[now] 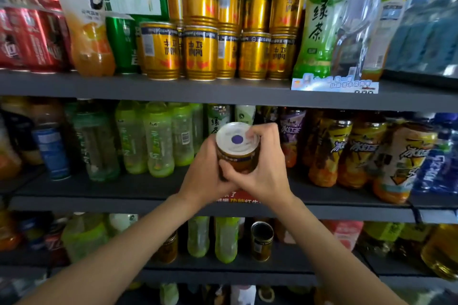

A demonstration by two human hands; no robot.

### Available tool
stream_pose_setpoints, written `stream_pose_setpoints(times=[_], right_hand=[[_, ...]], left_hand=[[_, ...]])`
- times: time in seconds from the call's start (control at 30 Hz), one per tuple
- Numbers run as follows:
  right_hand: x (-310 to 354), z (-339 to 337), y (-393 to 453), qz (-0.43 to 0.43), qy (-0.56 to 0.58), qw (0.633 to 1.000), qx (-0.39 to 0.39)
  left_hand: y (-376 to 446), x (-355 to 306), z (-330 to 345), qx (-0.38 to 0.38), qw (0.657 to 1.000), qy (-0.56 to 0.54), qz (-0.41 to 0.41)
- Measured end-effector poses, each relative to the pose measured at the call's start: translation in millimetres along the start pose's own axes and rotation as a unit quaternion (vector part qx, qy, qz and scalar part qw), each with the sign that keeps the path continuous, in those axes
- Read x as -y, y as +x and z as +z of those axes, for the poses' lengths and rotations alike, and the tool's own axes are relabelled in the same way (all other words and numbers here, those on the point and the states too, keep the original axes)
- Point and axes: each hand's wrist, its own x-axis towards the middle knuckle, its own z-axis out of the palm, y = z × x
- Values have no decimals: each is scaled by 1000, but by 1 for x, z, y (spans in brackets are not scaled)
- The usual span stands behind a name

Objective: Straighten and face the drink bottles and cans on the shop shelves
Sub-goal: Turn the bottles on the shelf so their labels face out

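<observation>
I hold a gold can (238, 148) with a silver lid and a purple dot in front of the middle shelf (148, 188). My left hand (205, 176) grips its left side and bottom. My right hand (262, 168) wraps its right side, with fingers curled over the lid's rim. The can tilts with its top toward me. Stacked gold cans (205, 49) of the same kind stand on the top shelf (173, 89), directly above.
Pale green bottles (158, 141) stand left of my hands on the middle shelf and orange iced-tea bottles (347, 153) to the right. A tall green tea bottle (319, 22) stands right of the gold cans. Red cans (27, 37) fill the top left. More bottles line the lower shelf (223, 275).
</observation>
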Motion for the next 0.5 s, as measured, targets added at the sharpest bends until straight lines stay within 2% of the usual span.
stream_pose_setpoints(times=[0.1, 0.2, 0.33, 0.43, 0.5], right_hand=[[34, -13, 33, -72, 63, 995, -41], [54, -19, 78, -71, 112, 987, -92], [54, -18, 142, 28, 119, 981, -150], [34, -6, 169, 119, 52, 985, -110], [22, 4, 171, 156, 22, 984, -79]], left_hand=[[16, -29, -23, -84, 993, -17, 82], [56, -65, -51, -106, 991, -4, 84], [109, -86, -72, -110, 983, 125, 77], [121, -73, -76, -93, 957, 274, 27], [120, -64, -76, -58, 946, 318, -1]])
